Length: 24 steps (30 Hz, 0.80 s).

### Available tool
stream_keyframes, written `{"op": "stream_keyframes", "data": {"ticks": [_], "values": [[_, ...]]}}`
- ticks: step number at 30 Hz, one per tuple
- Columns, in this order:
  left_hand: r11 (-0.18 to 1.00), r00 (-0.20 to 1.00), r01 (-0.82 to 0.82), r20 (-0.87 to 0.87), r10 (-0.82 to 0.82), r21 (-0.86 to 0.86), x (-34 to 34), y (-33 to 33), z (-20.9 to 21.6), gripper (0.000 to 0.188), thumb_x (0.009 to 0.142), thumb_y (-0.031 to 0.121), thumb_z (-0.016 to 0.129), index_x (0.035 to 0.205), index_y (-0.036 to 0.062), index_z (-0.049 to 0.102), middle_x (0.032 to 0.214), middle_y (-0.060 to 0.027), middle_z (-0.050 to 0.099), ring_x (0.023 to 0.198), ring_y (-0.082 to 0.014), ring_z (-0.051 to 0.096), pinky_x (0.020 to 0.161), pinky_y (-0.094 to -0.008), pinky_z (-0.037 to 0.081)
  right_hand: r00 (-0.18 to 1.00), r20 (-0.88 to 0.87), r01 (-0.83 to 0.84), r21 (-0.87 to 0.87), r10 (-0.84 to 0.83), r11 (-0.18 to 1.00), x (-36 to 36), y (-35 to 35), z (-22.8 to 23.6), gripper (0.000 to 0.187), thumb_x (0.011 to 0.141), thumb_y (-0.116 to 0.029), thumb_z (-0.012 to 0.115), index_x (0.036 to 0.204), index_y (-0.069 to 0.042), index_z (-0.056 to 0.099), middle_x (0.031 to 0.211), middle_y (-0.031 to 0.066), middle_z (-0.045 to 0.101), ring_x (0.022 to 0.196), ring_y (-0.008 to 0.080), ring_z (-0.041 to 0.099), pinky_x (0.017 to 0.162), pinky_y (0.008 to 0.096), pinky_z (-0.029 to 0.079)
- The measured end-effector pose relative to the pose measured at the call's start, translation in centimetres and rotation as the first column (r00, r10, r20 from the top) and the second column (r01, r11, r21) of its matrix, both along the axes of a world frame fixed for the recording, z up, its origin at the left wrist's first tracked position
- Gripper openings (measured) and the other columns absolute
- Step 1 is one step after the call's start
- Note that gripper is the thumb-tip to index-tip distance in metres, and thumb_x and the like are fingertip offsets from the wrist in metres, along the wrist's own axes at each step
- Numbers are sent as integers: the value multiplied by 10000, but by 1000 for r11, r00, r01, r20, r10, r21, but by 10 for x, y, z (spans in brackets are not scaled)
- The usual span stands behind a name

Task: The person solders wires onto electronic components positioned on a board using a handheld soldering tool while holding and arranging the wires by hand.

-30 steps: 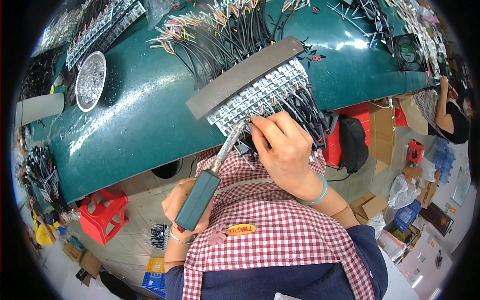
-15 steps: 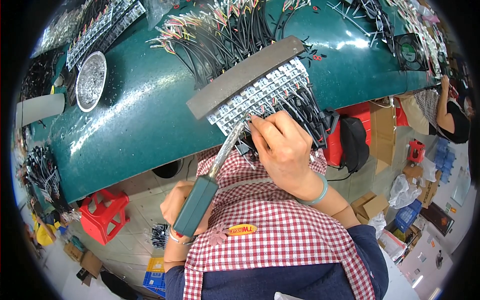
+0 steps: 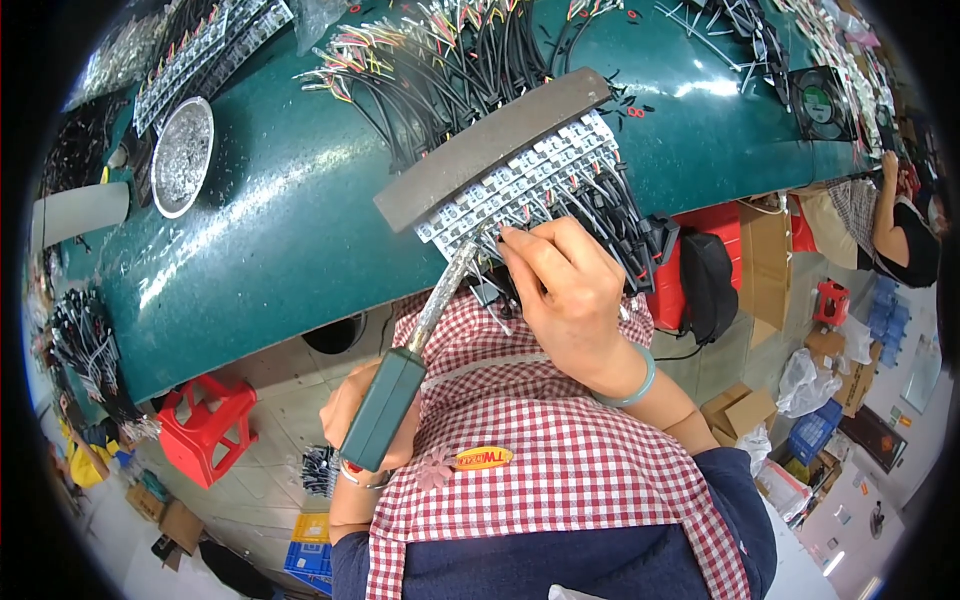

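My left hand is closed around the green handle of a soldering iron. The iron's metal barrel slants up to the right, its tip by the near-left edge of a panel of small white circuit boards. Over that edge my right hand has thumb and forefinger pinched together, apparently on a thin wire; the fingertips hide most of it. A brown bar lies along the panel's far side. Black cables with white wire ends come off the near side, partly behind my right hand.
Bundles of black cables with coloured ends lie beyond the bar. A round metal bowl of shiny bits stands to the left, near more board panels. A fan stands far right. Red stools flank the bench; a person sits right.
The soldering iron has drawn back slightly down and left, its tip now farther from my right fingertips. My right hand has stayed nearly in place.
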<state>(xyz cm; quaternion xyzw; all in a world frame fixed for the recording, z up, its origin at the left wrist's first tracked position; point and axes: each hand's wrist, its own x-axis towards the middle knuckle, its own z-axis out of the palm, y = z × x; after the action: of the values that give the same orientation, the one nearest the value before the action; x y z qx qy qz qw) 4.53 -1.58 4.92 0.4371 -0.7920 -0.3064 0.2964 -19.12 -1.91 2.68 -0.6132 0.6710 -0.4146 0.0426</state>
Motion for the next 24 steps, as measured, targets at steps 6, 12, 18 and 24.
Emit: {"op": "stream_keyframes", "data": {"ticks": [6,12,18,24], "values": [[997,999,-25,-22,27,67,-3,1,1,256,638,-12,710,885,-59,660,853,-182,686,724,-295,701,628,-311,547,999,-47,-10,2,11,1000,1,1,1,150,734,9,723,876,-8,676,723,59,533,595,194,564,476,306,435],[997,997,17,-73,-11,75,-4,-1,-6,258,690,13,729,928,-60,661,843,-174,645,682,-275,643,604,-327,484,998,-69,-10,23,12,1000,3,0,0,149,738,2,718,881,-3,677,722,59,531,600,196,568,478,307,439],[997,998,58,-38,-57,41,-5,-5,-1,210,661,8,712,856,-44,653,800,-159,642,649,-279,644,572,-317,497,994,-111,-15,19,17,1000,3,0,5,162,729,-2,703,889,5,677,732,61,532,616,198,574,493,306,453],[1000,1000,23,11,-23,-10,-1,-6,1,202,650,53,722,828,-16,657,783,-138,655,632,-269,655,549,-306,513,991,-130,-22,29,25,999,3,-1,5,187,709,1,678,896,9,679,734,63,530,636,205,582,510,301,467]]}}
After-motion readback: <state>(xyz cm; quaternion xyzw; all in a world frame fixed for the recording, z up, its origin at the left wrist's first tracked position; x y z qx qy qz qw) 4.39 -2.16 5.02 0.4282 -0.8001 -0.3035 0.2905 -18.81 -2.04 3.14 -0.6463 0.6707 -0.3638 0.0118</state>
